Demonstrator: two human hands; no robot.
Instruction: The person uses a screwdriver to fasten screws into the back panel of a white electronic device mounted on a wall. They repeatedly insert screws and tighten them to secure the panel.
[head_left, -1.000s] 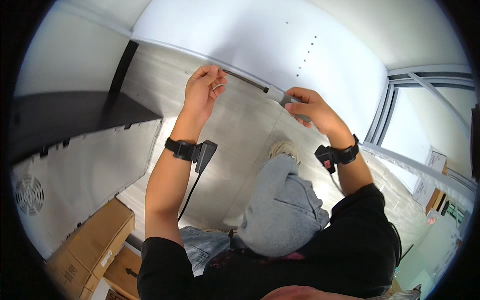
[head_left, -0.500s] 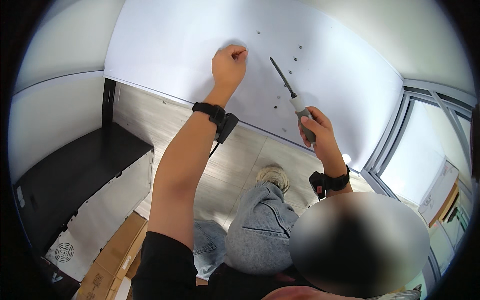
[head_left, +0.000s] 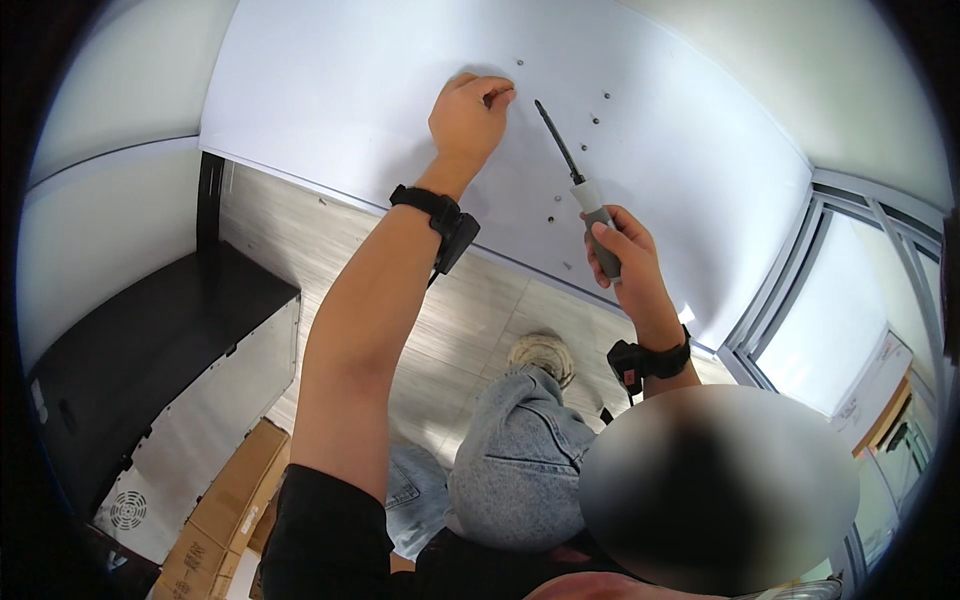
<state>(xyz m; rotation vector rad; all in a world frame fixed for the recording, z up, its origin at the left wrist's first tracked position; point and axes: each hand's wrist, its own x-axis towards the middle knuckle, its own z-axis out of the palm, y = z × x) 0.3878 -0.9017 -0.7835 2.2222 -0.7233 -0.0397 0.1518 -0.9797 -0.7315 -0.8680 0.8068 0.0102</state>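
My right hand [head_left: 622, 246] is wrapped round the grey and white handle of a screwdriver [head_left: 600, 225], whose dark shaft slants up and to the left over the white table [head_left: 330, 90]. Farther left, my left hand [head_left: 470, 115] is pinched, thumb against forefinger, above the tabletop. What lies between those fingertips is hidden or too small to make out. Several small screws are scattered on the table: one screw [head_left: 520, 63] lies just beyond my left hand, and another screw [head_left: 596, 121] is to the right of the screwdriver's shaft.
A black and silver metal case [head_left: 160, 300] stands on the floor at the left, with a cardboard box [head_left: 225, 500] nearer me. Metal-framed glass panels [head_left: 790, 270] border the table's right end. A blurred oval covers the lower right.
My left hand has moved slightly right and away from me, still pinched. The screwdriver has shifted a little left and away, its tip now nearer my left fingertips.
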